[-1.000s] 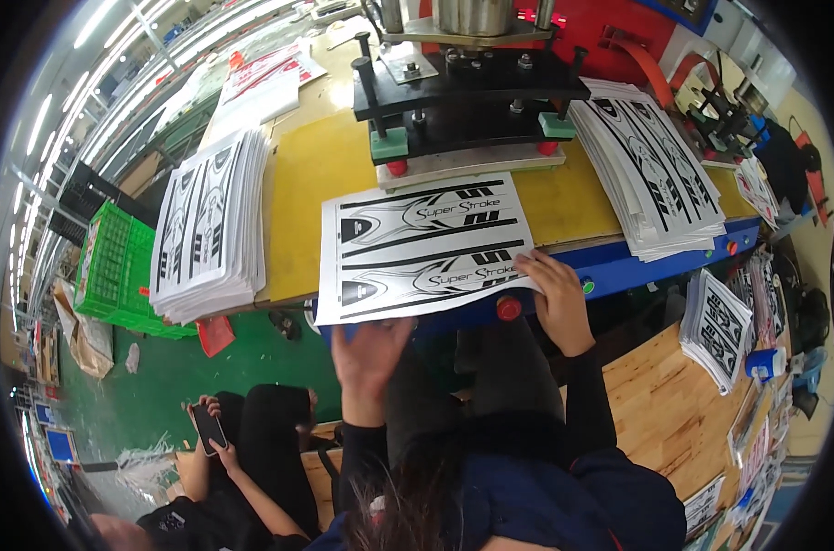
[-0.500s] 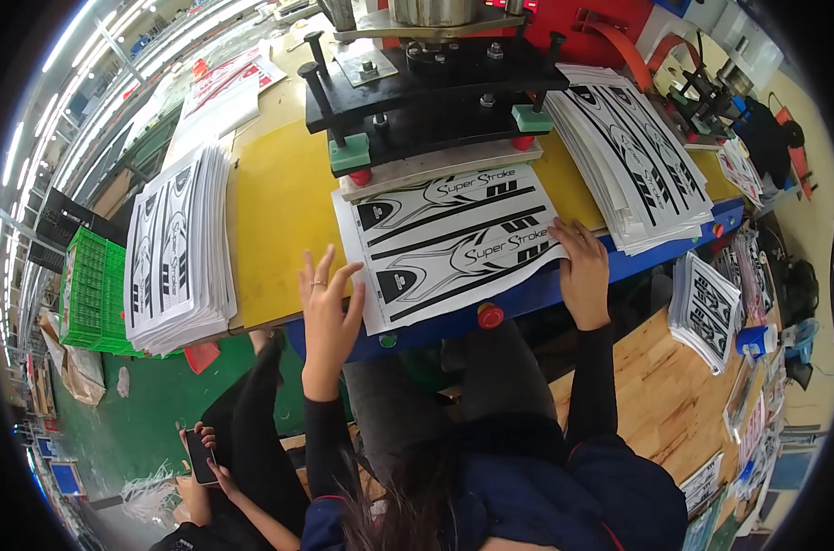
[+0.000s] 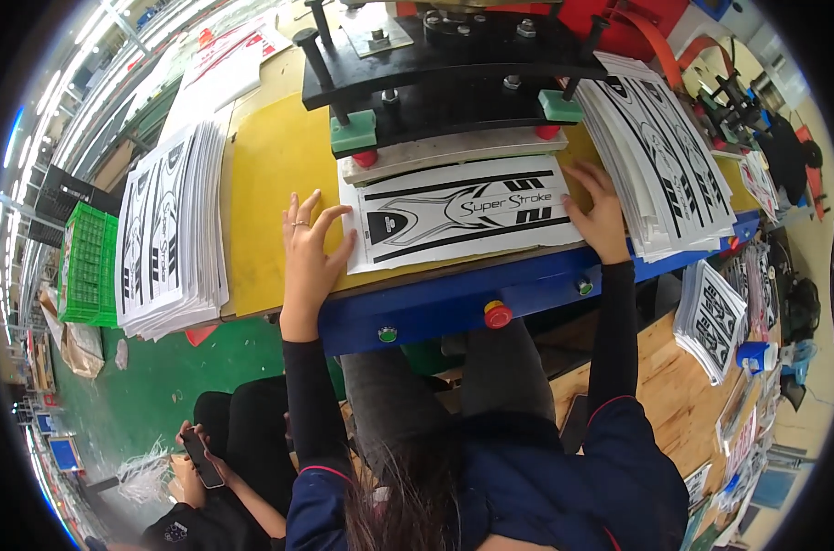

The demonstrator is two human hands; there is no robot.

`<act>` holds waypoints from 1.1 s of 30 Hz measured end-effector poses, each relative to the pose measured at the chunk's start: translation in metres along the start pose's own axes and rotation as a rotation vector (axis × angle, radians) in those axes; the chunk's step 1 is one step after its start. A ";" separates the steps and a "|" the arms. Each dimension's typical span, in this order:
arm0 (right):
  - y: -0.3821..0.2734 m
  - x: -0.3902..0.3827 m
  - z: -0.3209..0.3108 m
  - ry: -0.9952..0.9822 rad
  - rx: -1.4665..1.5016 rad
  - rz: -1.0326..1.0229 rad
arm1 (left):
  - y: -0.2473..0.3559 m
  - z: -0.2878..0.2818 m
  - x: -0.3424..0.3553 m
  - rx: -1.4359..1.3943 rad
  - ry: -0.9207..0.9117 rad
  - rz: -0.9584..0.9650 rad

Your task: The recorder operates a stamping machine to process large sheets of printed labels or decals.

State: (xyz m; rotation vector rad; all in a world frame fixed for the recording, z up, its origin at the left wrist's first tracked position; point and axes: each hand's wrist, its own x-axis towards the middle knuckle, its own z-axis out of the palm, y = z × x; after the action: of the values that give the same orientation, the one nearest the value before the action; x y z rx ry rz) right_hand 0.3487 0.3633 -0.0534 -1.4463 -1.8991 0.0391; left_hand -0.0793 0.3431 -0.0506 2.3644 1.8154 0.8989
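1. Head view: printed sheet [image 3: 467, 211] lies ctr frame on yellow surface [image 3: 261, 211]; far part hidden under press [image 3: 454, 119], near edge just above blue front panel [image 3: 435, 321].
2. L hand [image 3: 311, 253]: fingers spread, not closed, tips at sheet's left edge. R hand [image 3: 598, 211]: fingers apart too, tips at right edge; can't tell if either presses down.
3. Handling (my guess): prob. light, thin, bendy, maybe slick, creases easily. Best hold: both side edges, light touch, kept flat, clear of press.
4. Long axis of visible part approx. L–R, slight rise twd frame right; dark shield-shaped print end points frame left.
5. Similar sheets: left stack [image 3: 169, 239], right stack [image 3: 660, 156] (upper right).
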 end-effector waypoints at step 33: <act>0.002 -0.001 0.001 -0.087 -0.033 -0.039 | -0.005 0.002 -0.004 -0.077 0.028 -0.020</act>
State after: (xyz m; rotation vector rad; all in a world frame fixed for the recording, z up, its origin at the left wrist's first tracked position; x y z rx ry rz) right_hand 0.3494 0.3633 -0.0557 -1.4508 -2.0067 0.0533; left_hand -0.0832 0.3418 -0.0558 2.2957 1.7763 0.9866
